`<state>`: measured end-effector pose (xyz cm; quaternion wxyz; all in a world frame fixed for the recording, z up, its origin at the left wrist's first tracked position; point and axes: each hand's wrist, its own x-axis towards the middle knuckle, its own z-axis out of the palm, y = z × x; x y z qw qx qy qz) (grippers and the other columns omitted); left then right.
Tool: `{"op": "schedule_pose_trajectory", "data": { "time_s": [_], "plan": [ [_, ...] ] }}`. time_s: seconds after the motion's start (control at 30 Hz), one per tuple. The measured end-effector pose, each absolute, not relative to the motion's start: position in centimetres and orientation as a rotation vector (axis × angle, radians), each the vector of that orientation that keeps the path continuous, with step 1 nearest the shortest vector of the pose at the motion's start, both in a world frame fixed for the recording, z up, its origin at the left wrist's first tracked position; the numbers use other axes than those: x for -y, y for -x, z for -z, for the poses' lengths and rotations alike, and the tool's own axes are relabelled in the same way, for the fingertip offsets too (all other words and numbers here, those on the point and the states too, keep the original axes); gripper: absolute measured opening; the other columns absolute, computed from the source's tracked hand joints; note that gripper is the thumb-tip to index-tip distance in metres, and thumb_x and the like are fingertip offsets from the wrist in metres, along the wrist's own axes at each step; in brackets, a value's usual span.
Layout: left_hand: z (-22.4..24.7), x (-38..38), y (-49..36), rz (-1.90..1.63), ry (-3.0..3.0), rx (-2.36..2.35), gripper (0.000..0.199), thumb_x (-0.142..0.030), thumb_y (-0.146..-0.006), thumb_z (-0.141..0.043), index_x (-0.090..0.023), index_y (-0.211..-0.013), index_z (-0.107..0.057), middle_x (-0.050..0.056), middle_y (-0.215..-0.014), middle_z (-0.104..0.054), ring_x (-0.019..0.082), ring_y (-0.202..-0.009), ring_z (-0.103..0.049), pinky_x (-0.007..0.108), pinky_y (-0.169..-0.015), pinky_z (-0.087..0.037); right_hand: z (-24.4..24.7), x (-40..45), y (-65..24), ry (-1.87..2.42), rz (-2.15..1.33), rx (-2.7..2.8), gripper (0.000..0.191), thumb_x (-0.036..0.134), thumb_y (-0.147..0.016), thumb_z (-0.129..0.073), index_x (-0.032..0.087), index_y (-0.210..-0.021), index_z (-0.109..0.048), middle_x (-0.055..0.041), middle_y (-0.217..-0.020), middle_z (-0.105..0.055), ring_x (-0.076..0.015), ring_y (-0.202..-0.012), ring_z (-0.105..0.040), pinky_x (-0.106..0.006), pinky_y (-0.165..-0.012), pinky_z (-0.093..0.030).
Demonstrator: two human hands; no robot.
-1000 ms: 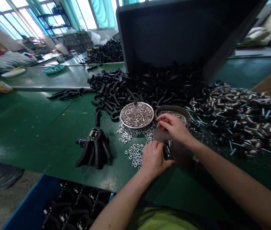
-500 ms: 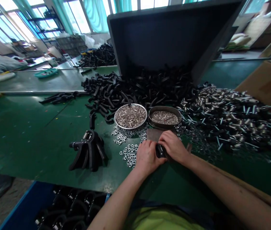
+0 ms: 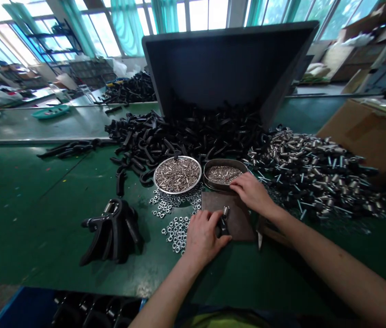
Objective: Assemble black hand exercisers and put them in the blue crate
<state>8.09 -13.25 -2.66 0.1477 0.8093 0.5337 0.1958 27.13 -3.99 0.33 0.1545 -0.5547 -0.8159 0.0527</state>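
My left hand is closed around a black plastic clamp part, which rests at the left of a flat metal plate. A small coil spring stands out at its top. My right hand is at the near right rim of an oval tin of tiny metal pieces, fingertips pressed together; what they hold, if anything, is hidden. Beside the tin is a round dish heaped with metal pins. Loose metal nuts lie left of my left hand.
Several assembled black clamps stand on the green table at left. A large grey bin tips out black handles. Springs and clamp parts pile up at right near a cardboard box. A pointed tool lies by the plate.
My right hand has left the clamp part and moved up to the oval tin. My left hand still holds the part, whose spring now shows. The camera view has shifted.
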Motion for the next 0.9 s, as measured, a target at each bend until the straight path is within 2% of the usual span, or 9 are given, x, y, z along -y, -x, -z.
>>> {"op": "schedule_pose_trajectory", "data": {
  "time_s": [0.1,0.23,0.43,0.63,0.73,0.8,0.9],
  "plan": [
    [2.7,13.3,-8.0,-0.540,-2.359,-1.527,0.059,-0.044,-0.069,-0.071,-0.024,-0.119,-0.050,0.006,-0.105,-0.057,0.025,-0.098,-0.051,0.039,-0.083,-0.041,-1.2,-0.2,-27.9,1.899,-0.117,2.449,0.013,0.026,-0.078,-0.061,0.020,-0.078,-0.072,-0.0094,-0.084,-0.068,-0.0234,-0.089,-0.057,-0.031,-0.073,-0.043],
    [2.6,13.3,-8.0,-0.496,-2.414,-1.491,0.062,-0.047,-0.070,-0.070,-0.023,-0.123,-0.047,0.006,-0.106,-0.057,0.025,-0.097,-0.050,0.039,-0.083,-0.041,-1.0,-3.3,-27.4,1.933,-0.258,2.584,0.009,0.023,-0.060,-0.073,0.021,-0.068,-0.073,-0.0069,-0.074,-0.068,-0.0206,-0.073,-0.061,-0.026,-0.059,-0.040],
    [2.5,13.1,-7.9,-0.448,-2.422,-1.463,0.068,-0.043,-0.069,-0.072,-0.020,-0.126,-0.044,0.008,-0.108,-0.057,0.026,-0.098,-0.049,0.040,-0.084,-0.043,-0.9,-3.0,-27.5,1.935,-0.266,2.575,0.013,0.019,-0.071,-0.062,0.020,-0.077,-0.073,-0.0095,-0.083,-0.070,-0.0233,-0.081,-0.064,-0.028,-0.062,-0.041],
    [2.4,12.9,-8.1,-0.533,-2.368,-1.399,0.059,-0.037,-0.068,-0.072,-0.018,-0.119,-0.050,0.008,-0.108,-0.058,0.026,-0.100,-0.050,0.041,-0.087,-0.042,-0.5,-2.4,-27.9,1.921,-0.255,2.403,0.026,0.024,-0.083,-0.048,0.018,-0.088,-0.073,-0.0125,-0.090,-0.071,-0.0248,-0.086,-0.064,-0.033,-0.072,-0.044],
    [2.2,12.7,-8.2,-0.659,-2.170,-1.429,0.055,-0.035,-0.064,-0.074,-0.017,-0.112,-0.055,0.009,-0.105,-0.060,0.026,-0.100,-0.052,0.042,-0.089,-0.042,-1.1,-1.7,-27.8,1.858,-0.247,2.308,0.029,0.023,-0.084,-0.045,0.017,-0.091,-0.072,-0.0104,-0.094,-0.071,-0.0228,-0.089,-0.064,-0.032,-0.078,-0.045],
    [2.0,12.6,-8.1,-0.789,-1.851,-1.462,0.055,-0.035,-0.062,-0.077,-0.017,-0.110,-0.057,0.009,-0.105,-0.061,0.025,-0.101,-0.054,0.040,-0.090,-0.042,-1.7,-0.6,-27.6,1.780,-0.335,2.201,0.029,0.023,-0.084,-0.045,0.017,-0.094,-0.071,-0.0076,-0.091,-0.072,-0.0193,-0.083,-0.065,-0.029,-0.075,-0.047],
    [1.3,12.5,-7.6,-0.940,-1.197,-1.356,0.055,-0.040,-0.063,-0.076,-0.017,-0.110,-0.057,0.006,-0.099,-0.063,0.020,-0.092,-0.059,0.035,-0.085,-0.046,-2.5,2.6,-27.3,1.499,-0.747,1.828,0.024,0.027,-0.081,-0.051,0.016,-0.096,-0.066,-0.0058,-0.081,-0.072,-0.0155,-0.063,-0.063,-0.028,-0.061,-0.050]
  ]
}}
